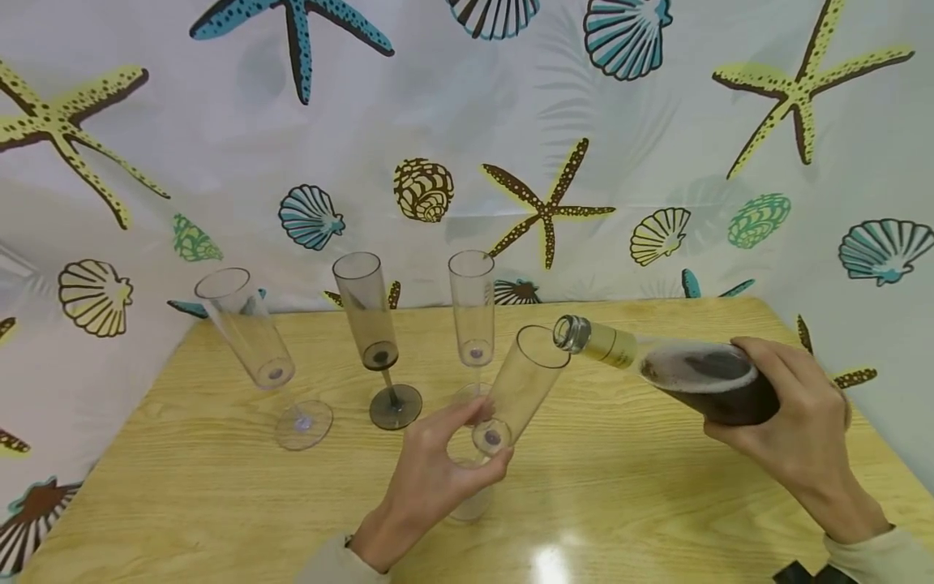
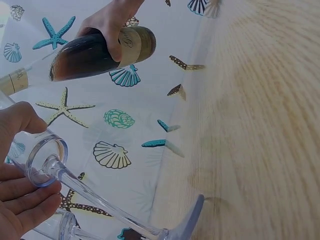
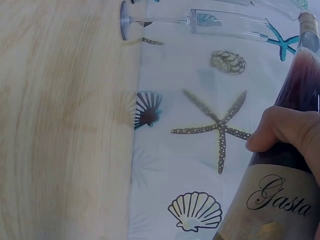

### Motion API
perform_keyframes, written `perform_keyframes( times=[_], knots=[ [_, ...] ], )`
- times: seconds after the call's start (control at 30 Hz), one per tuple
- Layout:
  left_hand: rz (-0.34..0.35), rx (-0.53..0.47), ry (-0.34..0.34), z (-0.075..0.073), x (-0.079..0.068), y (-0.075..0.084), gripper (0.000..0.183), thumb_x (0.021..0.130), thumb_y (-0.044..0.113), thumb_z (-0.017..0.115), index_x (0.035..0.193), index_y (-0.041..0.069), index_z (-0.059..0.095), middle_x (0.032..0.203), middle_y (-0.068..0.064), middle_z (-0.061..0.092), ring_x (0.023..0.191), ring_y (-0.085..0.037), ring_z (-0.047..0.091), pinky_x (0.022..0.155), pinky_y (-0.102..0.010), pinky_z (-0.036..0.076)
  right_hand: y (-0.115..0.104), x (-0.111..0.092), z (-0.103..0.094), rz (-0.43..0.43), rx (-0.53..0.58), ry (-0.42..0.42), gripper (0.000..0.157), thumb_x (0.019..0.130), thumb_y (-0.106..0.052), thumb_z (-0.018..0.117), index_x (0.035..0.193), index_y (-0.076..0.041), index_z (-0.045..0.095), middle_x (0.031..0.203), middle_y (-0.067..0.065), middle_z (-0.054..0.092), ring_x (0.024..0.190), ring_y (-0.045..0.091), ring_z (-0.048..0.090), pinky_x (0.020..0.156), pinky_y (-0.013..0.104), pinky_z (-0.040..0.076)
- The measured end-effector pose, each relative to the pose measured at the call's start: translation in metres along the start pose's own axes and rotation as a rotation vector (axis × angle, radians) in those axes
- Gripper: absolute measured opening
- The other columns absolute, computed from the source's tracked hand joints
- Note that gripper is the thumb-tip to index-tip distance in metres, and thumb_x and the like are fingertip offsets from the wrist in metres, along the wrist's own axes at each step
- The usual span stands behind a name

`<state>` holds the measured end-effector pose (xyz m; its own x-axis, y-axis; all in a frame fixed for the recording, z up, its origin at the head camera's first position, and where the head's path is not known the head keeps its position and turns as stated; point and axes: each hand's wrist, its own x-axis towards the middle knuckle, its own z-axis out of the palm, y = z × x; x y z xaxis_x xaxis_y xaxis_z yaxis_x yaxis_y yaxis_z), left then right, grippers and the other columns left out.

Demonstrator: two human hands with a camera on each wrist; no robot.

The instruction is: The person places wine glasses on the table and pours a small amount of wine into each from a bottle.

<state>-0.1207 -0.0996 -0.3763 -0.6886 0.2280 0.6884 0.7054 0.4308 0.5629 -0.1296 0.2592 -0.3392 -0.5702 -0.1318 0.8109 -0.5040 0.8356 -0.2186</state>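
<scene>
In the head view my left hand [image 1: 445,462] grips a clear champagne flute [image 1: 524,389] low on its bowl, and the glass leans to the right. My right hand [image 1: 795,410] holds a wine bottle [image 1: 700,377] around its body, tipped nearly level. Dark red liquid lies inside the bottle, and its mouth overlaps the flute's rim in this view. No liquid shows in the flute's bowl. From the left wrist, the flute's stem and foot [image 2: 187,222] show beyond the fingers. A cream label [image 3: 280,200] reading "Gasta" shows in the right wrist view.
Behind the held flute stand a clear flute [image 1: 473,308], a smoky grey flute [image 1: 368,312] and another clear flute [image 1: 251,332] farther left, all on the wooden table [image 1: 219,487]. A white cloth [image 1: 467,105] with starfish and shells hangs along the table's back edge.
</scene>
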Motion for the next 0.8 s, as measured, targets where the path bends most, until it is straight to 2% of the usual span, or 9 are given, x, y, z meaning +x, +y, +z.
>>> perform_keyframes(
  times=[0.03,0.13,0.2,0.4,0.53,0.8],
  knots=[
    [0.001,-0.005,-0.002,0.000,0.000,0.000,0.042,0.067,0.009,0.083,0.106,-0.001,0.071,0.097,-0.007,0.073,0.088,-0.017,0.069,0.077,-0.029,0.057,0.001,0.002,-0.001,-0.013,0.001,0.001,0.089,0.073,-0.077,0.053,0.119,-0.002,0.065,0.108,0.022,0.062,0.098,0.041,0.057,0.088,0.033,0.044],
    [0.006,-0.019,-0.007,0.000,0.000,0.000,0.042,0.068,0.008,0.083,0.107,-0.001,0.070,0.097,-0.008,0.072,0.089,-0.017,0.069,0.077,-0.030,0.057,0.002,0.007,-0.006,-0.045,-0.009,-0.013,0.091,0.074,-0.078,0.052,0.120,0.001,0.064,0.108,0.025,0.061,0.099,0.044,0.054,0.084,0.053,0.044],
    [0.008,-0.022,-0.008,0.000,0.000,0.000,0.042,0.068,0.008,0.083,0.108,-0.001,0.070,0.098,-0.008,0.072,0.089,-0.017,0.069,0.077,-0.030,0.057,0.003,0.010,-0.009,-0.062,-0.018,-0.019,0.093,0.075,-0.079,0.051,0.120,0.001,0.063,0.108,0.025,0.061,0.100,0.046,0.054,0.082,0.059,0.042],
    [0.021,-0.015,-0.005,0.000,0.000,0.001,0.041,0.068,0.007,0.083,0.107,0.000,0.070,0.096,-0.007,0.072,0.088,-0.016,0.068,0.077,-0.027,0.057,0.005,0.018,-0.014,-0.120,-0.040,0.004,0.091,0.076,-0.077,0.050,0.118,0.003,0.064,0.109,0.025,0.062,0.100,0.047,0.054,0.091,0.057,0.042],
    [0.018,-0.008,-0.008,0.000,0.000,0.001,0.042,0.068,0.008,0.083,0.107,0.001,0.070,0.097,-0.007,0.072,0.088,-0.016,0.068,0.076,-0.026,0.057,0.007,0.022,-0.017,-0.149,-0.056,0.027,0.091,0.077,-0.079,0.048,0.115,0.002,0.065,0.110,0.025,0.063,0.099,0.047,0.054,0.085,0.058,0.041],
    [0.019,-0.009,-0.017,-0.001,-0.001,0.001,0.041,0.068,0.008,0.083,0.106,0.000,0.070,0.095,-0.007,0.072,0.087,-0.015,0.068,0.073,-0.034,0.058,0.006,0.029,-0.028,-0.189,-0.110,-0.004,0.091,0.080,-0.078,0.042,0.117,0.002,0.063,0.109,0.027,0.061,0.099,0.049,0.052,0.086,0.059,0.039]
  ],
)
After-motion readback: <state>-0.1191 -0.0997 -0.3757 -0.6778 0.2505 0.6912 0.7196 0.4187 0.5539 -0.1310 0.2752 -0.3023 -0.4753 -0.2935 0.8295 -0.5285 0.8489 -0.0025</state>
